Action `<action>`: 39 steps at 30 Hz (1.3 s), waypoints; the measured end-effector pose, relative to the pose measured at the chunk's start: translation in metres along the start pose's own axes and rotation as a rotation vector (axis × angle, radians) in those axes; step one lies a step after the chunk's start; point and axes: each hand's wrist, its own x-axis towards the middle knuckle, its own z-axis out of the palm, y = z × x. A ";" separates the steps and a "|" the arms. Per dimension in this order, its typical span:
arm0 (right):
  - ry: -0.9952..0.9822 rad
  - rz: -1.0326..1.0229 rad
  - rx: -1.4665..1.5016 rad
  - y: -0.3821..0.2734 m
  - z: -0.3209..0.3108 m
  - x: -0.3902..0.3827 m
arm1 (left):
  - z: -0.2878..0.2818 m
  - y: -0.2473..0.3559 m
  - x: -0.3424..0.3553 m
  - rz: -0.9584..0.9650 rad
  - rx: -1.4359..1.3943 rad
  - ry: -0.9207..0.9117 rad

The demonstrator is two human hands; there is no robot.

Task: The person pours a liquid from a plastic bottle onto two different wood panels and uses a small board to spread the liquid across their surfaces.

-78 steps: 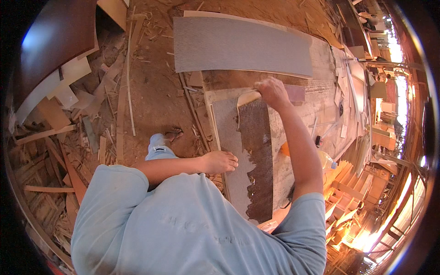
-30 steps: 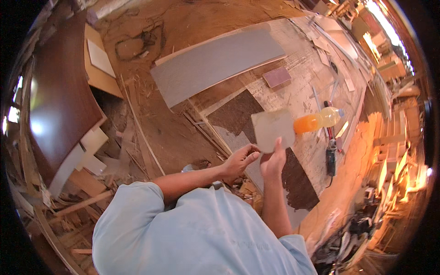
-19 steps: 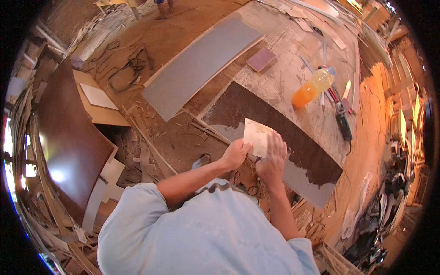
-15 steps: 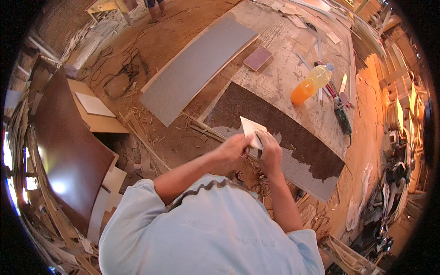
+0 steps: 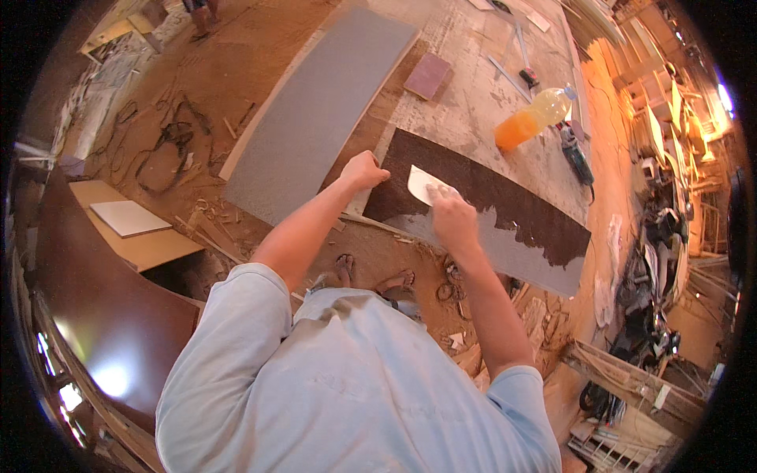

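My right hand [image 5: 453,217] grips a white flat spreader [image 5: 420,184], holding it over a dark brown board [image 5: 489,189]. A glossy wet-looking brown coat covers the board's far part; its near strip [image 5: 544,270] is grey with a ragged border between. My left hand [image 5: 364,171] is closed by the board's left end, fingers curled; what it holds, if anything, is hidden. A long grey panel [image 5: 323,102] lies to the left of the board. Beyond the board is a small reddish-brown block [image 5: 428,76].
On the worktable [image 5: 481,102] a plastic bottle of orange liquid [image 5: 520,126] lies tilted beside an angle grinder [image 5: 576,154] and a tape measure [image 5: 529,76]. A curved brown sheet [image 5: 102,315] stands at left. Tangled cable [image 5: 177,134] lies on the dirt floor. Another person's legs [image 5: 201,14] show far off.
My hands have come apart: the left moved away left and forward, while the right carried the spreader forward over the brown board. My view has shifted too.
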 end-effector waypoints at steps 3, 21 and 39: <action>-0.166 -0.043 -0.030 -0.014 0.013 0.002 | 0.003 -0.001 0.010 0.044 -0.023 0.009; -0.431 -0.039 0.256 -0.081 -0.019 -0.024 | -0.001 -0.005 0.034 0.014 -0.190 -0.238; -0.202 0.519 0.113 0.071 0.000 0.004 | 0.001 -0.014 0.039 0.001 -0.116 -0.232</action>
